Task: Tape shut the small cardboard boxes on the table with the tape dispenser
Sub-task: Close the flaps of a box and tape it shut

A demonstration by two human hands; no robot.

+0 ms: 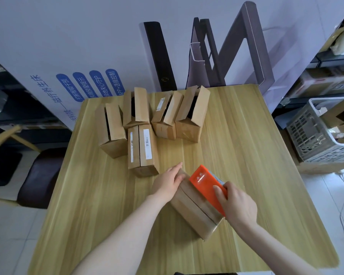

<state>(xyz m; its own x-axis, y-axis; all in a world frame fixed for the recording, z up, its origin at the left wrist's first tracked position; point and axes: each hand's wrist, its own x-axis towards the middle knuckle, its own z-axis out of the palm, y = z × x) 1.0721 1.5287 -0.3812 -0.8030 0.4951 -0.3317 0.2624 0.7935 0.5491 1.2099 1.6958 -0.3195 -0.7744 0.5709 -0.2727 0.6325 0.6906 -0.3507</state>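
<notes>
A small cardboard box (195,211) lies near the table's front, its flaps folded down. My left hand (167,183) holds its far end, thumb against the top. My right hand (236,205) grips the orange tape dispenser (205,185), which rests on the box's right side. Behind stand several more small boxes: one with flaps closed (142,149) just ahead, and others with flaps standing open, such as the left one (111,130) and the right one (193,114).
The wooden table (256,175) has bare surface to the right and left of the boxes. A grey plastic crate (314,135) sits off the right edge, a dark chair (38,175) off the left. A large white carton (68,56) stands behind.
</notes>
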